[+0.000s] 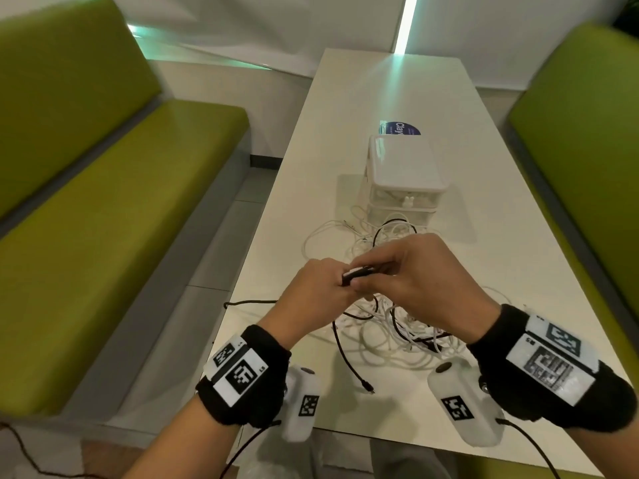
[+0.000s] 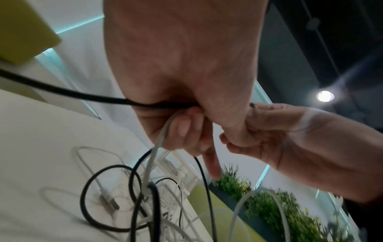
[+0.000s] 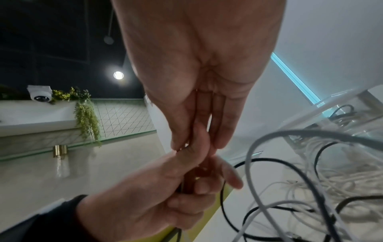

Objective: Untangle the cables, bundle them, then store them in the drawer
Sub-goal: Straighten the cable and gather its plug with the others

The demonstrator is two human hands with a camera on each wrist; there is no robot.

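Above the cable tangle point(image 1: 397, 326), my two hands meet over the near half of the white table point(image 1: 345, 150). My left hand point(image 1: 340, 283) is curled round a folded black cable point(image 1: 358, 273) and also grips a white cable point(image 2: 159, 144). My right hand point(image 1: 368, 271) pinches the same black cable from the other side. From my left fist the black cable point(image 2: 82, 95) trails out sideways. White and black cables lie looped on the table below point(image 3: 311, 188). Beyond the tangle stands a clear drawer unit point(image 1: 401, 174) with a white lid; cables show inside it point(image 3: 342, 113).
Green benches point(image 1: 114, 219) point(image 1: 581, 140) flank the table. A black cable runs off the table's left edge point(image 1: 249, 301), and a loose black plug end point(image 1: 368, 388) lies near the front edge. A blue label point(image 1: 401, 127) lies behind the drawer unit.
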